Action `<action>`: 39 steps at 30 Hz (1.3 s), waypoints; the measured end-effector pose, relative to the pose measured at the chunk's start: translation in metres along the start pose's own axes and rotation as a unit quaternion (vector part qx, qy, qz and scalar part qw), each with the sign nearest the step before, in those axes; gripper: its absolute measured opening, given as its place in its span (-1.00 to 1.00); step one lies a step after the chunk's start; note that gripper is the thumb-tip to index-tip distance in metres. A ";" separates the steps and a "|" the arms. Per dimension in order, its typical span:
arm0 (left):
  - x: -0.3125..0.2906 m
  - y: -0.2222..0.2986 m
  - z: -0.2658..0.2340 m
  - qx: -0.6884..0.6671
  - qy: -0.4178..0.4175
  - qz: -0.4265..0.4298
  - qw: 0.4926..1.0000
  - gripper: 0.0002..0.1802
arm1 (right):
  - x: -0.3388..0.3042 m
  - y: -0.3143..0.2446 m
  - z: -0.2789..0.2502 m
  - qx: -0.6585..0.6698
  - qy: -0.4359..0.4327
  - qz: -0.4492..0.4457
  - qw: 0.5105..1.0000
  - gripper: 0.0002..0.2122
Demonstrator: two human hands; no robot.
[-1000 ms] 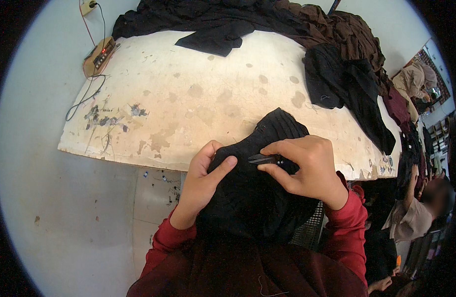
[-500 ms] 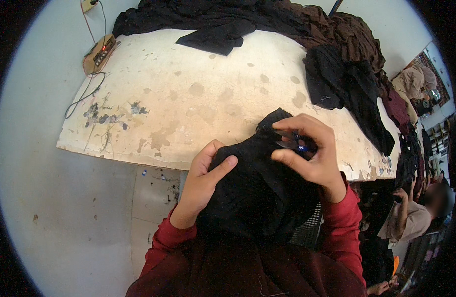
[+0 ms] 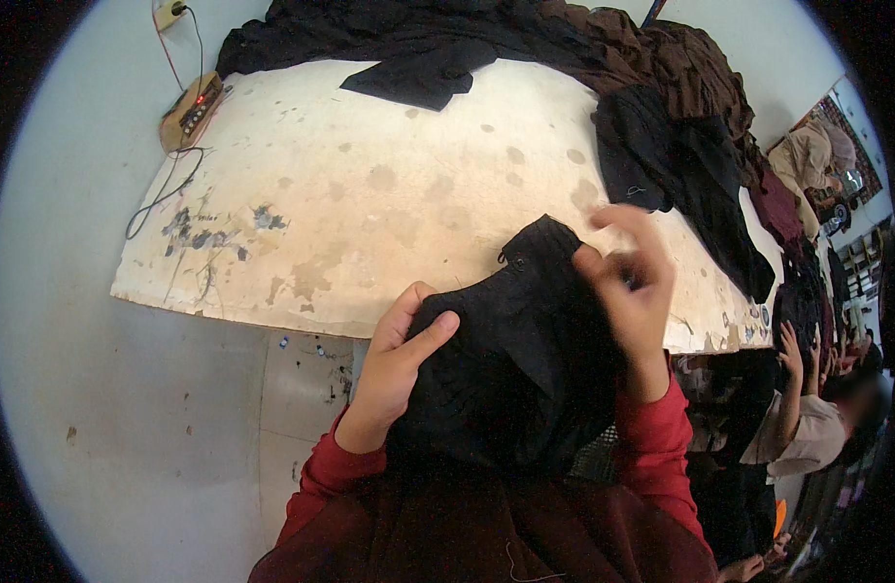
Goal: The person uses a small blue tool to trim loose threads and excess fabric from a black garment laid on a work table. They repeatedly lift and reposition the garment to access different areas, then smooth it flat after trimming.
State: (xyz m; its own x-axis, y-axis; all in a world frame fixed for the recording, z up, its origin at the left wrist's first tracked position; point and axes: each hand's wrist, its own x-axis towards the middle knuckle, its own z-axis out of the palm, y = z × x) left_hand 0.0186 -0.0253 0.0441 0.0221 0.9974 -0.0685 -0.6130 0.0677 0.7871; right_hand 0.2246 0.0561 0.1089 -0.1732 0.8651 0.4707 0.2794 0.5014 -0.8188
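A black garment (image 3: pixel 506 360) lies across my lap and rises over the table's near edge. My left hand (image 3: pixel 401 342) is closed on its left side, thumb on top and fingers beneath. The garment's narrow far end points up over the table, with a small loop of thread at its left edge. My right hand (image 3: pixel 634 282) is just right of that end, smeared by motion, its fingers curled. A dark shape in its palm is all that shows now of the small thread snips (image 3: pixel 634 276).
Black cloth (image 3: pixel 408 44) and brown cloth (image 3: pixel 700 73) are heaped along the table's far side. A black piece (image 3: pixel 690 185) hangs down the right. A small box with a red light (image 3: pixel 190 109) and cable sits at far left. At right, a co-worker (image 3: pixel 807 432) reaches up.
My right hand has moved right, away from the garment's far end, and the snips' blades no longer show. My left hand keeps its hold. The co-worker's hand at right has risen.
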 end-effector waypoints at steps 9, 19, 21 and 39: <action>-0.003 -0.004 0.014 0.190 -0.010 0.171 0.967 -0.84 | -0.003 -0.030 0.027 -0.021 -0.271 -0.014 0.962 -0.57; -0.005 -0.010 0.012 0.287 0.042 0.191 0.938 -0.83 | -0.003 -0.022 0.013 -0.143 -0.040 -0.097 0.984 -0.73; -0.005 -0.014 0.013 0.279 0.055 0.194 0.939 -0.84 | -0.018 -0.027 0.010 -0.087 -0.166 -0.009 0.982 -0.70; -0.006 -0.026 0.015 0.315 0.051 0.283 0.904 -0.73 | -0.006 -0.023 0.019 0.009 -0.218 -0.055 0.974 -0.72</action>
State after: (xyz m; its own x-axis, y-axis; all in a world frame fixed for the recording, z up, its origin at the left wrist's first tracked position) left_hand 0.0464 -0.0327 0.0337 -0.2478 0.8710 0.4241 0.0694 -0.4207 0.9045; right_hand 0.2017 0.0390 0.1184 -0.5871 0.7179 0.3740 0.2205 0.5864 -0.7794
